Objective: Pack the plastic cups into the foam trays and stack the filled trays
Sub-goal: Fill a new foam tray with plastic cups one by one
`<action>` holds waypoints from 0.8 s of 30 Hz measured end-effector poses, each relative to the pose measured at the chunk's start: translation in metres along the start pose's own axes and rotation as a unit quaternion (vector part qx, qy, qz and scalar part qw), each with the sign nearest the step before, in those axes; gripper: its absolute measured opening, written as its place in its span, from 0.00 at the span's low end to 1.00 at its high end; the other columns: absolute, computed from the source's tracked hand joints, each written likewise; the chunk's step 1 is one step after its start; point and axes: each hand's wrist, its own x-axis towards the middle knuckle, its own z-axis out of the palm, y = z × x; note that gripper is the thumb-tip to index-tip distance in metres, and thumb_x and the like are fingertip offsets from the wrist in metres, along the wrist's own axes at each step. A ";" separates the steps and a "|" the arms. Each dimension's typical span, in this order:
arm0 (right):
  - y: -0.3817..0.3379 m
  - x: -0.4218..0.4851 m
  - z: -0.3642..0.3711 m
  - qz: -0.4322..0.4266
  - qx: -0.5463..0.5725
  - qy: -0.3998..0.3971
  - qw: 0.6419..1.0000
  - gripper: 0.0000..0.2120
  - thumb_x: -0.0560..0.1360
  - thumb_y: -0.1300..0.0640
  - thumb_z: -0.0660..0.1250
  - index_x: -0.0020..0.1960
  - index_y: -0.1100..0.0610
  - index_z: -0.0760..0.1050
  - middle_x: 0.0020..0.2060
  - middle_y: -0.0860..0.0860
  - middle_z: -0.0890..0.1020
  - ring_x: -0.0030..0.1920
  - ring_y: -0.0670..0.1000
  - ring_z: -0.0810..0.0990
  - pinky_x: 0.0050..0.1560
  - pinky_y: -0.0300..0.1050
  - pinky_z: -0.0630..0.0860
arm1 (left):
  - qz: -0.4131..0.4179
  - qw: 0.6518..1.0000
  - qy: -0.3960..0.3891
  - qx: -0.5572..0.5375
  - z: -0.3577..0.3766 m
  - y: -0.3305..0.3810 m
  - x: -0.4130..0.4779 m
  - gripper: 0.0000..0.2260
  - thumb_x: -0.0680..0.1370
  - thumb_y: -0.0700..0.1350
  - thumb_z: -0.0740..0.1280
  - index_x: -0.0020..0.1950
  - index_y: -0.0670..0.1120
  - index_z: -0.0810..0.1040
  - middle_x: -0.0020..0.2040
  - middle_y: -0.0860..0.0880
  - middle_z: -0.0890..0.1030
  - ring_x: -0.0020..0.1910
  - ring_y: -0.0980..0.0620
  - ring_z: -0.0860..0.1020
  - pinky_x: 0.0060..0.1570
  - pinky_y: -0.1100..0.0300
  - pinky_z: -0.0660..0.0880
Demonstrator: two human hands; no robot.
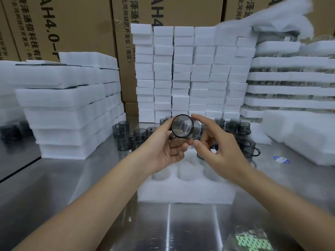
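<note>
cup (pixel 182 128) centre frame, on its side, mouth to camera, handle lower left | left grip (pixel 167 151) curled round it, right grip (pixel 217 147) pinches far end | foam tray (pixel 184 192) just below on counter (pixel 90 187) | likely next: tip upright, lower in

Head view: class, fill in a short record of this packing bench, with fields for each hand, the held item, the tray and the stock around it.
left hand: grips the cup at its rim
right hand: thumb and forefinger pinch the cup's body
cup: smoky clear plastic, has a handle, mouth towards the camera, held above the foam tray
foam tray: on the steel table, front-row wells empty
loose cups: grouped behind the tray
filled trays: stacked at right
backdrop: cardboard boxes
</note>
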 end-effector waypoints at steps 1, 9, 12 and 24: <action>0.001 0.000 0.000 0.009 0.002 -0.005 1.000 0.28 0.79 0.51 0.70 0.78 0.41 0.69 0.34 0.50 0.76 0.37 0.52 0.77 0.43 0.45 0.77 | -0.002 1.000 0.002 0.004 0.000 0.000 0.000 0.22 0.80 0.64 0.71 0.47 0.45 0.90 0.47 0.42 0.87 0.33 0.51 0.83 0.34 0.60 0.80; 0.010 0.000 -0.003 0.033 -0.005 -0.014 0.999 0.28 0.77 0.46 0.67 0.77 0.41 0.71 0.35 0.51 0.77 0.36 0.47 0.74 0.42 0.37 0.72 | 0.011 0.999 -0.002 0.041 0.002 0.000 -0.002 0.26 0.76 0.64 0.76 0.63 0.46 0.83 0.48 0.42 0.87 0.35 0.51 0.83 0.37 0.60 0.81; 0.012 -0.001 -0.003 0.032 0.000 -0.012 0.999 0.28 0.78 0.46 0.67 0.77 0.42 0.71 0.35 0.50 0.77 0.36 0.48 0.76 0.43 0.38 0.73 | 0.015 0.999 0.000 0.035 0.002 0.000 -0.002 0.24 0.75 0.64 0.76 0.59 0.46 0.84 0.45 0.43 0.87 0.35 0.51 0.82 0.38 0.60 0.81; 0.016 -0.002 -0.001 0.011 0.000 -0.007 1.000 0.29 0.78 0.49 0.70 0.78 0.38 0.68 0.33 0.50 0.77 0.36 0.51 0.77 0.43 0.33 0.73 | 0.018 1.000 0.007 0.015 -0.002 -0.001 0.004 0.20 0.76 0.65 0.75 0.47 0.48 0.89 0.44 0.42 0.85 0.33 0.51 0.81 0.36 0.58 0.80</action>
